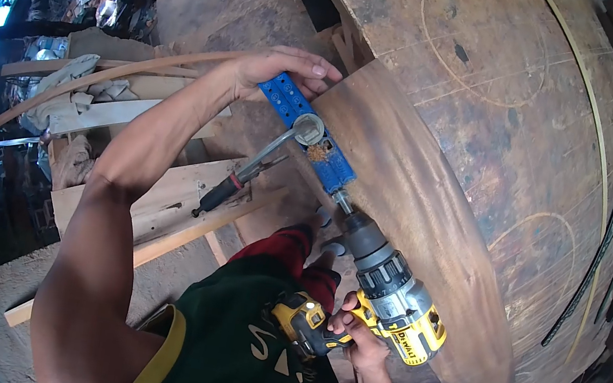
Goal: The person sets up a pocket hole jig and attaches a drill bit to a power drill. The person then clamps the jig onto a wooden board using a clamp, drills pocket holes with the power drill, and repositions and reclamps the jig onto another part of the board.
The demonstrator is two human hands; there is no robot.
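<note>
My left hand (286, 71) is wrapped over the upper end of a blue drilling jig (278, 97), fingers reaching toward the end of a curved wooden board (403, 182). The jig lies along the board's near edge, with sawdust on its face. Across the jig's middle sits the round head of a ratchet-like handle (255, 164), whose black grip points down to the left. In my right hand (361, 333) is a yellow and black cordless drill (393, 300). The drill's metal front end meets the jig's lower end; the bit's tip is hidden.
The board rests on a large stained wooden tabletop (512, 87) marked with curved lines. A thin wooden strip (593, 100) and a dark rod (581, 280) lie toward its far side. To the left are stacked planks (163, 198) and a long curved strip (102, 75).
</note>
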